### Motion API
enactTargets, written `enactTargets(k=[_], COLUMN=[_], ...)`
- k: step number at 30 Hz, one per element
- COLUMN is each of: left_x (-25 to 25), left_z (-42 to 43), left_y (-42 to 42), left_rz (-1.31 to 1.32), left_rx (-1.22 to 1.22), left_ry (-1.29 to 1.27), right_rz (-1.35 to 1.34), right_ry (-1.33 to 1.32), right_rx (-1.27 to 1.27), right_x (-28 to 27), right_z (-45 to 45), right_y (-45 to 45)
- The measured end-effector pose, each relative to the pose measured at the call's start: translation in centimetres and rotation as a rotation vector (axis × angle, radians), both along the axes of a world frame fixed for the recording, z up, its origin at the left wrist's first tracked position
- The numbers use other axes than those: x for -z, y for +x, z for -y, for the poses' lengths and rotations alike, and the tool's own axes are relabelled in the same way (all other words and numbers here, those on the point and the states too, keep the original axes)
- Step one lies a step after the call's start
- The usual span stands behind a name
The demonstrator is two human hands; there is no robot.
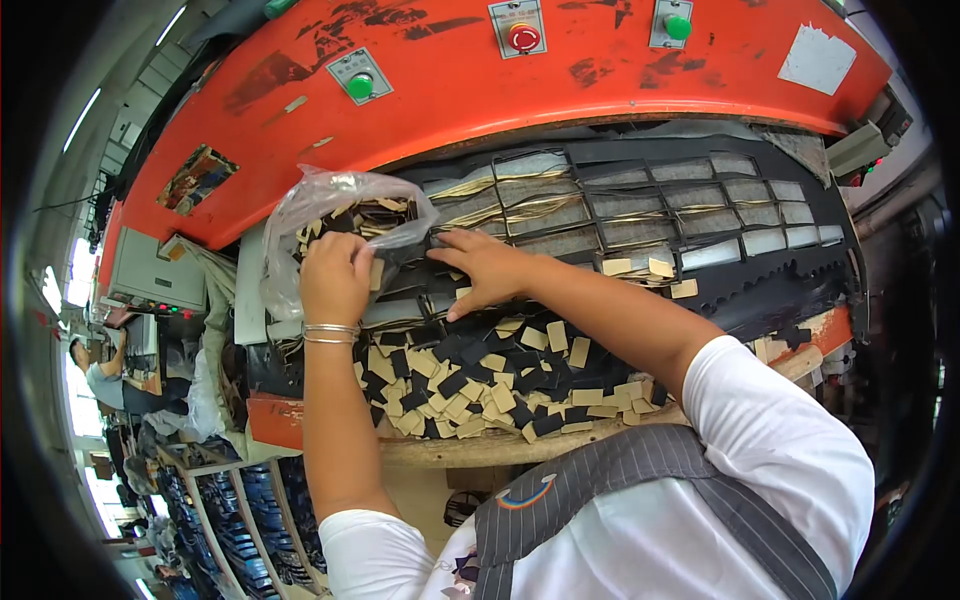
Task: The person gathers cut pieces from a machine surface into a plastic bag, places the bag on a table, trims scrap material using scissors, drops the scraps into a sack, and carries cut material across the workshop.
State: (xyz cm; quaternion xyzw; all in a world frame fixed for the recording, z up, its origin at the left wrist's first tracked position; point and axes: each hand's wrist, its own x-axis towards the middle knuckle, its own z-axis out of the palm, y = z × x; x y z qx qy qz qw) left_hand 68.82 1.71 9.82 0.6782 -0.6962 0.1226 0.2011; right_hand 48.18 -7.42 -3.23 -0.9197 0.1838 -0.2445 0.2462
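A clear plastic bag (288, 235), partly filled with small beige and black pieces, stands open at the left of the work surface. My left hand (336, 280) is at the bag's near side, fingers bent together by a beige piece; what they grip is hard to make out. Just right of the bag, my right hand (482, 268) has its fingers spread, palm down, over the black sheet strips, holding nothing. Below both hands lies a heap of beige and black rectangular pieces (460, 390). Behind my right hand a black cut-out grid (620, 205) lies over the surface.
An orange machine beam (440, 90) with green buttons and a red button (523, 37) spans the far side. A wooden edge (440, 453) runs along the front. A grey control box (160, 268) is at the left. Another person (105, 372) is at the far left.
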Motion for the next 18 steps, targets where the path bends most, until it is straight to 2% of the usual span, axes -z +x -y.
enactTargets(k=[1, 2, 5, 7, 8, 9, 11, 13, 14, 15, 16, 18], left_x=[-0.2, -0.3, 0.8, 1.8, 2.0, 2.3, 3.0, 3.4, 3.6, 3.9, 4.1, 4.5], left_z=[0.1, 0.0, 0.2, 0.0, -0.1, -0.3, -0.7, -0.5, -0.4, -0.1, -0.2, -0.3], left_y=[-0.1, -0.2, -0.2, 0.0, -0.2, -0.6, -1.3, -2.2, -2.7, -3.2, -3.8, -4.9], left_rz=[-0.026, -0.052, -0.101, -0.151, -0.16, -0.169, -0.181, -0.154, -0.118, 0.051, 0.053, 0.236], left_rx=[-0.01, -0.018, -0.055, -0.088, -0.089, -0.074, -0.057, -0.062, -0.064, -0.074, -0.067, 0.217], left_ry=[-0.012, -0.024, -0.036, -0.037, -0.042, -0.048, -0.043, -0.124, -0.201, -0.3, -0.301, -0.22], right_rz=[-0.05, -0.051, -0.116, 0.043, -0.167, -0.233, -0.092, -0.072, -0.066, -0.058, -0.079, -0.058], right_ry=[-0.129, -0.13, 0.007, -0.129, 0.08, 0.075, -0.139, -0.212, -0.114, -0.017, -0.038, -0.08], right_rx=[0.067, 0.063, -0.053, -0.041, -0.107, -0.159, -0.238, -0.268, -0.231, -0.192, -0.104, 0.111], right_x=[0.2, 0.5, 0.2, 1.2, -0.8, -1.4, -0.9, -4.2, -5.3, -6.0, -5.9, -3.7], right_z=[-0.5, -1.1, -3.3, -6.3, -7.8, -9.3, -11.0, -11.5, -10.8, -9.8, -8.4, -4.9], right_y=[0.3, 0.4, 0.0, -2.0, -3.7, -5.2, -7.9, -8.9, -8.6, -8.0, -7.0, -5.2])
